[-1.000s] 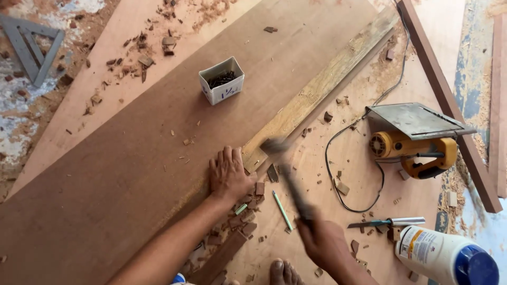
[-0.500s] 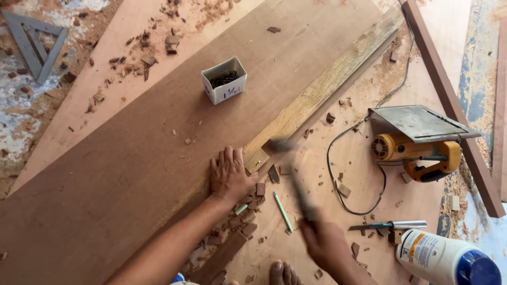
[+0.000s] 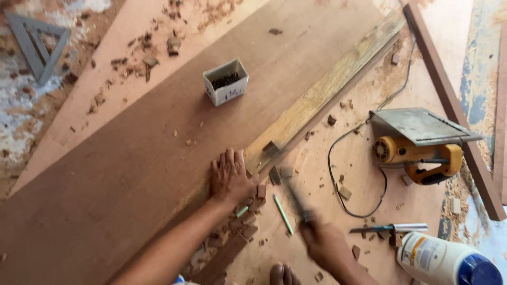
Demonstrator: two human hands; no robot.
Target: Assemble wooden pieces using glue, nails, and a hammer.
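- The left hand (image 3: 228, 177) lies flat, palm down, on the near edge of a broad brown board (image 3: 132, 174); its fingers (image 3: 226, 159) are stretched out and close together, holding nothing, only pressing on the wood.
- The right hand (image 3: 326, 245) is closed around the handle of a hammer (image 3: 288, 182), fingers wrapped tight on the grip; both hand and tool are blurred, so the exact hold is hard to make out.
- The hammer's head sits just right of the left hand, near the board's edge and a pale, worn strip of wood (image 3: 322, 95) that runs along that edge.
- Small wood offcuts (image 3: 248, 224) lie scattered under and beside the left wrist.
- A green pencil (image 3: 282, 214) lies on the floor between the two hands.
- A small white box of dark nails (image 3: 226, 82) stands on the board, well beyond the left hand.
- A yellow power saw (image 3: 417, 148) with a black cord lies to the right, well apart from the hands.
- A white glue bottle with a blue cap (image 3: 446, 261) lies near the right hand, with a chisel-like tool (image 3: 391, 228) just above it.
- A grey metal triangle square (image 3: 39, 45) lies far off at the upper left.
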